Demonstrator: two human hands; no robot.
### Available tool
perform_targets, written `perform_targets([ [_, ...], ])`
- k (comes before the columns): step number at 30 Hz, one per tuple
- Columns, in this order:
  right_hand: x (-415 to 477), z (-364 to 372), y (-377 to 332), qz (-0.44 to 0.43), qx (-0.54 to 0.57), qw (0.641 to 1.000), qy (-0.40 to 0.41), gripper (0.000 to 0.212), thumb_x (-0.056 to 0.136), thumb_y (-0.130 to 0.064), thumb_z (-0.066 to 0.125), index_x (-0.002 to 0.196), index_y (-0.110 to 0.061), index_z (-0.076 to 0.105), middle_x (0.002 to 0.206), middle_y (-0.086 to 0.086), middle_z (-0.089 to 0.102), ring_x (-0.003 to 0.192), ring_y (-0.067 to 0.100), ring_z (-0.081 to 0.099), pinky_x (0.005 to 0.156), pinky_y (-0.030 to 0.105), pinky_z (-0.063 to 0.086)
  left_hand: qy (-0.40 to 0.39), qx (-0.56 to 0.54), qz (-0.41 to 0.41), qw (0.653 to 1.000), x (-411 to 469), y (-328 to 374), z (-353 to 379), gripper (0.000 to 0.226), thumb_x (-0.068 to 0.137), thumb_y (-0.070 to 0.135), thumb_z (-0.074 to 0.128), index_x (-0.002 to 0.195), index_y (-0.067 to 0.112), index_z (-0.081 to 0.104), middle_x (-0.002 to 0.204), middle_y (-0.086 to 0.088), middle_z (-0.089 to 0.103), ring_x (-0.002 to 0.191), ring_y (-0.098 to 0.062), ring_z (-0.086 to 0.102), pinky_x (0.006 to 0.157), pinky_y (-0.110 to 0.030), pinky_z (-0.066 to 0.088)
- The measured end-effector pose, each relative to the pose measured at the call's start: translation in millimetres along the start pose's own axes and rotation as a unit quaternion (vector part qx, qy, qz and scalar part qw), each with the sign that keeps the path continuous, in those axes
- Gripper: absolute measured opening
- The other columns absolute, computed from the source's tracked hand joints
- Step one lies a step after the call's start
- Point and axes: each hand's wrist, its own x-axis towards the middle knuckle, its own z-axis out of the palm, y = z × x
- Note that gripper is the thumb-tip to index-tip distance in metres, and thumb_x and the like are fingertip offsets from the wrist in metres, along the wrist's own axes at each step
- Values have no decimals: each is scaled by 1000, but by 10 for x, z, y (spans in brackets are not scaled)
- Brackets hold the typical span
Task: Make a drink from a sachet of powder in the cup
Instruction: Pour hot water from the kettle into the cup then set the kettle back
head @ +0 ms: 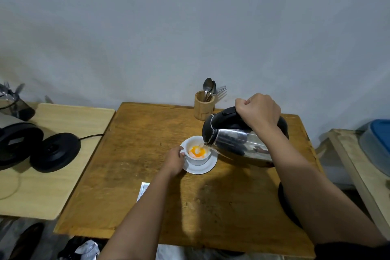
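Kettle [238, 143] of steel with a black lid, tipped steeply to the left, spout over the white cup [197, 154]; a thin stream of water runs into it. Right hand [258, 112] closed in a fist around the black handle. Cup sits on a white saucer [202, 168] mid-counter [137, 154], orange liquid and pale undissolved powder inside. Left hand [175, 159] steadies the cup, fingers curled at its handle on the left side. Sachet [143, 191], only partly visible, lies flat near the left forearm. Wooden holder [203, 107] with spoons and a fork stands at the counter's back edge. Black kettle base [55, 151] rests on the paler counter to the left.
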Motion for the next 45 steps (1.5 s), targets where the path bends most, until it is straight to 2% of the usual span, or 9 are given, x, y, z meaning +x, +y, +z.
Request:
perform_targets([
  [9, -48, -70, 21, 3, -10, 1000, 12, 44, 83, -29, 48, 43, -12, 38, 42, -1, 33, 41, 16, 31, 45, 21, 22, 5, 4, -10, 1000, 9, 25, 7, 32, 97, 13, 39, 124, 3, 53, 127, -19, 57, 114, -31, 54, 94, -38, 44],
  [22, -103, -63, -17, -10, -23, 1000, 9, 39, 82, -32, 50, 51, -8, 55, 44, 0, 41, 42, 15, 38, 46, 20, 30, 12, 20, -36, 999, -3, 74, 28, 35, 97, 13, 40, 130, 7, 49, 135, -16, 53, 121, -30, 52, 98, -39, 45],
  [31, -145, -71, -54, -15, -27, 999, 6, 41, 83, -31, 50, 48, -11, 49, 43, 0, 40, 43, 14, 37, 45, 19, 28, 5, 19, -34, 999, 1, 70, 3, 34, 96, 10, 39, 128, 4, 50, 133, -19, 54, 118, -31, 52, 95, -39, 45],
  [36, -156, -69, -70, -19, -28, 999, 9, 42, 83, -31, 49, 45, -12, 46, 43, -1, 39, 42, 14, 36, 45, 19, 27, -1, 15, -39, 999, -5, 84, 0, 37, 97, 11, 39, 133, 6, 47, 137, -17, 52, 123, -31, 50, 99, -38, 43],
  [45, -163, -56, -97, -27, -30, 999, 10, 40, 82, -30, 50, 48, -10, 50, 43, -1, 38, 42, 14, 34, 45, 19, 27, -3, 13, -40, 999, -15, 87, -2, 35, 96, 10, 39, 130, 7, 49, 135, -17, 53, 120, -31, 52, 98, -39, 44],
])
